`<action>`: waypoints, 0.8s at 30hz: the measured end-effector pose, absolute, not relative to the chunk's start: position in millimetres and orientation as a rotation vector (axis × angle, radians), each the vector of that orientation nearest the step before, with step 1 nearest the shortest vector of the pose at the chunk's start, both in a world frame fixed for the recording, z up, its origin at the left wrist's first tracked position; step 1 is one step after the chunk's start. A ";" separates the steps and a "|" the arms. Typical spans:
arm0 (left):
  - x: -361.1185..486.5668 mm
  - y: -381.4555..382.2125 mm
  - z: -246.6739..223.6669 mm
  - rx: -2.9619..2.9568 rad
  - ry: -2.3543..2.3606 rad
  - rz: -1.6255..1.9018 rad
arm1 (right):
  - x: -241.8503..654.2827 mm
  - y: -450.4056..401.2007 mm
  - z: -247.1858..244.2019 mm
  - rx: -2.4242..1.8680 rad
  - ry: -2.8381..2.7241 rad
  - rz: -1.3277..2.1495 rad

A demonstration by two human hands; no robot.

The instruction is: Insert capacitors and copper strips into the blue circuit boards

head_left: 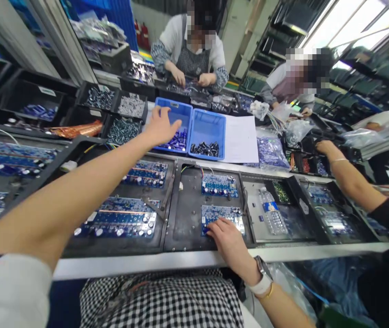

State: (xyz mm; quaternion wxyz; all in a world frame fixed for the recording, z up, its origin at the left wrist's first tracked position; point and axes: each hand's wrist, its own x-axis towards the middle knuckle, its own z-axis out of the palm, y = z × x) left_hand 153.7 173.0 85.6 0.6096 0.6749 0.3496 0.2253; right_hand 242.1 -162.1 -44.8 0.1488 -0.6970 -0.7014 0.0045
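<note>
The left hand (162,127), fingers spread, extends over a blue bin (177,111) of purple components (181,139), toward the far edge of the bench (129,268); the right hand (227,237) touches a circuit board (215,211) near the front edge, its grip indeterminable.

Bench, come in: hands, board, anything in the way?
Left hand at blue bin of purple parts. Right hand on circuit board, partly covering it. Bottle aside, in next tray.

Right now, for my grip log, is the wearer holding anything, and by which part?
The left hand is open over a blue bin, nothing visibly held. The right hand is at a circuit board; any grip is hidden.
</note>
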 end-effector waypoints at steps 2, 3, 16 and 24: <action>178.0 195.4 76.2 1.806 0.828 0.590 | 241.1 -161.6 -52.0 -1.994 -1.984 -0.048; 190.3 198.9 67.7 1.931 0.825 0.602 | 241.2 -161.3 -54.7 -1.987 -1.980 -0.079; 317.5 194.5 -31.1 2.572 0.837 0.037 | 276.4 -130.7 -10.3 -1.780 -2.090 0.246; 321.4 204.3 -44.5 2.530 0.740 0.017 | 417.8 16.7 -1.6 -2.143 -1.972 -0.137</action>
